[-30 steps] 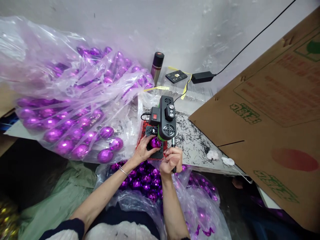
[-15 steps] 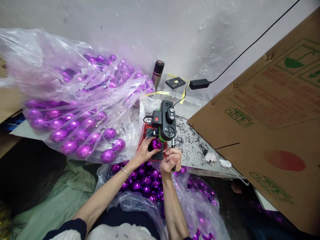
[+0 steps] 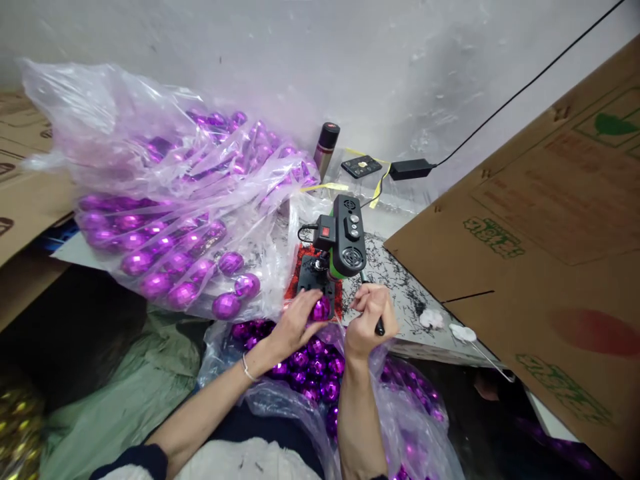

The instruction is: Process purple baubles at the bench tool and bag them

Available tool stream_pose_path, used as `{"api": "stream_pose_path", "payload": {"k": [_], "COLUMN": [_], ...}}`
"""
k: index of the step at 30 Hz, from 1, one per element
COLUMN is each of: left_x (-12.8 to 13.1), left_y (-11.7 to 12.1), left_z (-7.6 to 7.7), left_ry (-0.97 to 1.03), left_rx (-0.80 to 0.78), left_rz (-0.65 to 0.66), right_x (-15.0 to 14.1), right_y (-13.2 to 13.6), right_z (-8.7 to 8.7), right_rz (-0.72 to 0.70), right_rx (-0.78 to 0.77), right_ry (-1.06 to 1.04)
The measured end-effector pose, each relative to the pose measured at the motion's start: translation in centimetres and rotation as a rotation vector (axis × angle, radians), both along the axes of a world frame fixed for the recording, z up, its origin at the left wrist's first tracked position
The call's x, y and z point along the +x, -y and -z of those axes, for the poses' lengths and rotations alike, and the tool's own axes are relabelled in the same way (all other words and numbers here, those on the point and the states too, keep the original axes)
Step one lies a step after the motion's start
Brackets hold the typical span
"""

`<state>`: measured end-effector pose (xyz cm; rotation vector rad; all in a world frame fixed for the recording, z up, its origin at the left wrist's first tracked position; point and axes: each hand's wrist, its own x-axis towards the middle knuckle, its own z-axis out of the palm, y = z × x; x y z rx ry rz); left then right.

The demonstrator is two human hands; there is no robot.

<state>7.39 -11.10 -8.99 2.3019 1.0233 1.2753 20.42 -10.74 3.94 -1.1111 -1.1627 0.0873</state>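
Note:
My left hand (image 3: pixel 294 323) has its thumb and fingers closed around a shiny purple faceted ball (image 3: pixel 321 308), held at the near end of the black base plate (image 3: pixel 306 275) of a small bench drill press (image 3: pixel 349 233). The ball sits in front of the press head, on my side of it. My right hand (image 3: pixel 369 319) is wrapped round the black-ended lever (image 3: pixel 380 327) at the right of the press. Below my hands, many more purple balls (image 3: pixel 300 373) fill an open plastic bag on my lap.
A large clear bag (image 3: pixel 175 220) of purple balls covers the table's left. Black shavings (image 3: pixel 387 273) litter the tabletop. Behind stand a flask (image 3: pixel 327 148), a phone (image 3: pixel 361 167) and a power adapter (image 3: pixel 411 169). A big cardboard box (image 3: pixel 530 253) blocks the right side.
My left hand has drawn the ball toward me, away from beneath the press head. My right hand has moved right with the lever. The whole view has shifted slightly.

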Motion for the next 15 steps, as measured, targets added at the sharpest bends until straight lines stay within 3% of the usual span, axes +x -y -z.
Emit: {"api": "stream_pose_path", "payload": {"k": [3,6,8,11,15], "left_x": [-1.1,-3.4,-5.6,-8.8,-11.0], "left_y": [4.0,5.4,4.3,0.8,-3.2], "left_z": [-0.3,-1.8,-3.3,-5.0,-5.4], "left_ry": [-0.081,-0.107,-0.088,-0.074,-0.235], "left_rx": [0.114,0.214,0.241,0.152,0.035], "left_rz": [0.037,0.034,-0.098,-0.338,-0.416], "right_x": [0.0,-0.1,-0.3,-0.6,-0.7], "right_y": [0.2,0.2,0.2,0.1,0.2], "right_z": [1.2,2.0,2.1,2.0,2.3], "right_rz": [0.002,0.011,0.018,0.035,0.040], "right_rx": [0.043,0.041,0.030,0.034,0.049], "right_ry": [-0.001,-0.007,-0.006,-0.021,-0.040]}}
